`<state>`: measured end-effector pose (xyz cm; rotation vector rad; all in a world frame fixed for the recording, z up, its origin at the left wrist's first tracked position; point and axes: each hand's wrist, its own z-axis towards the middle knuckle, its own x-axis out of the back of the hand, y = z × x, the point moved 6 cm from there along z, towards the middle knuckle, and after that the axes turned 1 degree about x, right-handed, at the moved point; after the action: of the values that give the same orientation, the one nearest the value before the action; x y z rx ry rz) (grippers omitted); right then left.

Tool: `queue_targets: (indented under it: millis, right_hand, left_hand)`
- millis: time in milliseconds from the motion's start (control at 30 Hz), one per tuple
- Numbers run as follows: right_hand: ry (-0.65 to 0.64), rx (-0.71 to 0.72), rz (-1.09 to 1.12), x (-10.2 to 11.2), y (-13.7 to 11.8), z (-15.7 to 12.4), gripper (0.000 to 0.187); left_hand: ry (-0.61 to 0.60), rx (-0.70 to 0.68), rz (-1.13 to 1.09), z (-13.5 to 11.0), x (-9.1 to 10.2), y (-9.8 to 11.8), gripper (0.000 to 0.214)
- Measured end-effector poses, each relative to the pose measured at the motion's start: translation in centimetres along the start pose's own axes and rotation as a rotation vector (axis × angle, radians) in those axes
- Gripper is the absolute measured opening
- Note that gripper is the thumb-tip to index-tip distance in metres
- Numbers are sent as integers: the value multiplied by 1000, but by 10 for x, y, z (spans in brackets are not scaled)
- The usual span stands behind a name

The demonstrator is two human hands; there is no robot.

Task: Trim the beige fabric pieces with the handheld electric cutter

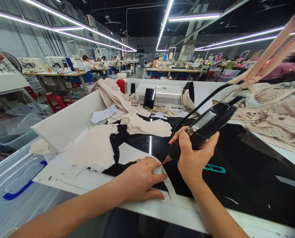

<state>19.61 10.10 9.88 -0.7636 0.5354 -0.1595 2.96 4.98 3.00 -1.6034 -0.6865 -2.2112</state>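
In the head view my right hand [194, 158] grips a black corded electric hot knife [209, 120], fingers wrapped round its body. Its flat metal blade [166, 160] points down left and meets the edge of a pale fabric piece [131, 153]. My left hand [143, 180] lies on this piece with fingers apart, pressing it to the glossy black board [239, 172]. From beside the fingertips a narrow curved fabric strip [170, 186] hangs toward the front edge. Part of the piece is hidden under my left hand.
Stacks of pale cut fabric [95, 145] lie at left, with another stack [147, 125] behind. A teal-handled tool [215, 169] rests by my right wrist. A phone [149, 98] leans on a white vented box [169, 94]. Beige fabric [276, 109] heaps at right; pink ties [268, 56] suspend the cord.
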Motion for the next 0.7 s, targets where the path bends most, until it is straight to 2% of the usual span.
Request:
queue_targets:
  millis: [500, 700]
  right_hand:
    - [8, 8, -25, 5, -5, -3, 46]
    - [-3, -3, -53, 7, 2, 5, 50]
  left_hand:
    - [-12, -9, -1, 1, 0, 0, 61]
    - [51, 37, -84, -1, 24, -18, 35]
